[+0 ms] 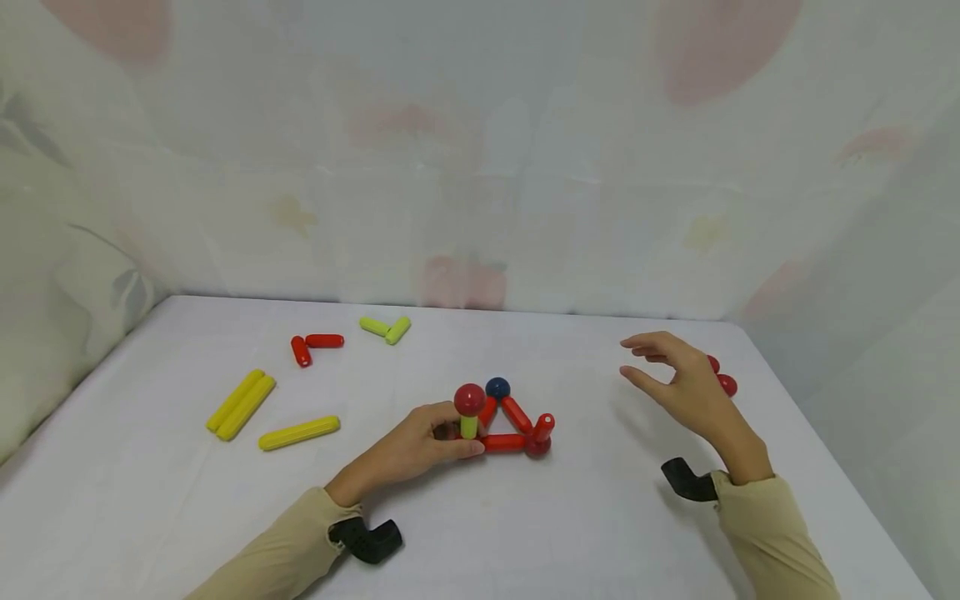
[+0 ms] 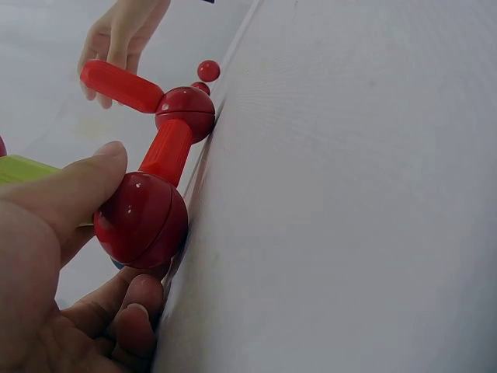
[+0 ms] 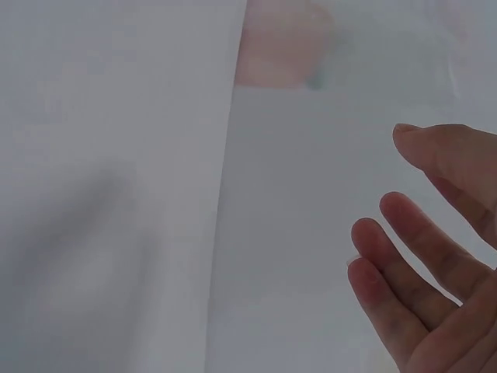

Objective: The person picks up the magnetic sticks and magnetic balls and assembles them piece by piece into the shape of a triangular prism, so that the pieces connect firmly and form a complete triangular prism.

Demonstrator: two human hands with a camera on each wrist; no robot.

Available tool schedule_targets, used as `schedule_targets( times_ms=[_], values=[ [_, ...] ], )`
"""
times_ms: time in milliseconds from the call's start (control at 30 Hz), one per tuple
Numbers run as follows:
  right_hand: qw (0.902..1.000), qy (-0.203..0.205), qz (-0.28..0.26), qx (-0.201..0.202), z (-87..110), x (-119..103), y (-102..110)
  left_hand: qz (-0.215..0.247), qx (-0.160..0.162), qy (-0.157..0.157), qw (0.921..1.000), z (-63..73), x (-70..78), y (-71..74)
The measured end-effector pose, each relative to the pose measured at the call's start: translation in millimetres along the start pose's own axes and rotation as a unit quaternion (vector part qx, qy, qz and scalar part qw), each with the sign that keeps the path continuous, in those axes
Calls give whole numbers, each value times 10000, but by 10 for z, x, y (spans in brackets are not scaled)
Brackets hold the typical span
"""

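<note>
A small triangular frame (image 1: 504, 442) of glossy balls and sticks, apparently plastic, sits near the middle of the white-covered table (image 1: 585, 517). Its near side, a red stick, runs left to right; two more red sticks slant inward to a dark blue ball (image 1: 497, 387), so that corner points away from the person. At the right corner is a red ball (image 1: 537, 447), from which a short red stick (image 1: 543, 427) rises, tilted. At the left corner a lime-green stick (image 1: 468, 428) stands nearly upright, topped by another red ball (image 1: 470, 399).

The left hand (image 1: 416, 446) grips this corner; the left wrist view shows its thumb and curled fingers around the lower red ball (image 2: 144, 217), which has a fine seam. The sticks have rounded ends, and the one beside that ball looks ridged.

The right hand (image 1: 686, 392) is raised above the table, its thumb and fingers wide apart. Just behind it lie red balls (image 1: 727, 384), partly hidden.

Toward the left, two long yellow rods (image 1: 242, 406) lie side by side on a slant, and a third yellow rod (image 1: 299, 433) lies nearly crosswise near them. Farther back are two red sticks (image 1: 325, 341) and two lime-green sticks (image 1: 398, 330).
</note>
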State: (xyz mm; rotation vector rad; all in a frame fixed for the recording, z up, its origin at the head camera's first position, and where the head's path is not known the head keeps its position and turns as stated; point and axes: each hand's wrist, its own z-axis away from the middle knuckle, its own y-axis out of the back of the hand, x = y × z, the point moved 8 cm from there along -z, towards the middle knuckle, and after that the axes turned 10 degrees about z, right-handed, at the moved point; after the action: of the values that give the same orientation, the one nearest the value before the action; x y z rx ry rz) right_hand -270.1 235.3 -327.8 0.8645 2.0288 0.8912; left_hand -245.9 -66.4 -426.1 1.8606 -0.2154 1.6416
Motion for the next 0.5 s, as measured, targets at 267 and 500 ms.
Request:
schedule_targets(
  times_ms=[267, 500],
  values=[
    [9998, 18, 115, 143, 38, 206, 45, -74, 81, 159, 9998, 4, -14, 18],
    [9960, -656, 480, -363, 100, 477, 51, -85, 104, 205, 9997, 6, -18, 20]
  ],
)
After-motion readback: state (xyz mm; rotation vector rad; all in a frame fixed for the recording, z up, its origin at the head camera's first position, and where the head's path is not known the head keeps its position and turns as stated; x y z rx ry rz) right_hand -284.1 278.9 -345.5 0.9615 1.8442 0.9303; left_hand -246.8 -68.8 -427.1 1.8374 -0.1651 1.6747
